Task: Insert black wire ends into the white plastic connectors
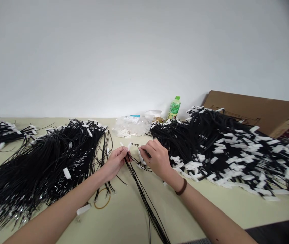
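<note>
My left hand (116, 160) is closed in a pinch around the upper end of several thin black cables (138, 184). White pieces (129, 145) stick up past its fingertips, and the cables hang down toward the front edge. Just to the right, my right hand (156, 156) has thumb and fingers drawn together on a thin black cable (135, 145) that runs toward the left hand. Part of its grip is hidden behind the fingers. Below the right hand, white pieces (141, 159) lie on the table.
A heap of black cables with shiny ends (45, 162) covers the left. A larger cable pile with white pieces (223, 149) fills the right. Behind stand a clear plastic bag (131, 127), a green-capped bottle (174, 107) and a cardboard box (251, 108). A yellowish ring (102, 207) lies in front.
</note>
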Action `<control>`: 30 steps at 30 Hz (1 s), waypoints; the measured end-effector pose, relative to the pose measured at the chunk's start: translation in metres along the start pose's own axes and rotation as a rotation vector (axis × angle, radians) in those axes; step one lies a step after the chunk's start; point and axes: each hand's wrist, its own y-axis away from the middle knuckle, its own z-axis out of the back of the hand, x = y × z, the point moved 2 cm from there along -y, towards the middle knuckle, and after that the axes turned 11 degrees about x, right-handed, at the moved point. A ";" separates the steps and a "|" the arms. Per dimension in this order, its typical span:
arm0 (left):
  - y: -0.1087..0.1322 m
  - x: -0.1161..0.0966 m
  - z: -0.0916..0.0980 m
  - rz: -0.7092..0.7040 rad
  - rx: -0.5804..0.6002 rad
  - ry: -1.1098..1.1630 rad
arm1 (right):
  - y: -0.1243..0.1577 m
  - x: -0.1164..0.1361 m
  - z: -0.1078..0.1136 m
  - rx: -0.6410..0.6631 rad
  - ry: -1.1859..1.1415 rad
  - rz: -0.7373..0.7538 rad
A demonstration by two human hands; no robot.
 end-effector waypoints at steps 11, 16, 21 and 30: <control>0.001 0.000 -0.002 0.017 0.084 -0.103 | -0.001 0.000 -0.005 0.148 -0.169 0.014; 0.002 0.000 -0.003 0.016 0.097 -0.148 | 0.000 -0.001 -0.007 0.215 -0.329 0.011; 0.002 0.000 -0.003 0.038 0.132 -0.194 | 0.001 -0.002 -0.009 0.283 -0.458 -0.058; 0.002 0.001 -0.002 0.055 0.148 -0.169 | 0.001 -0.004 -0.009 0.298 -0.524 -0.039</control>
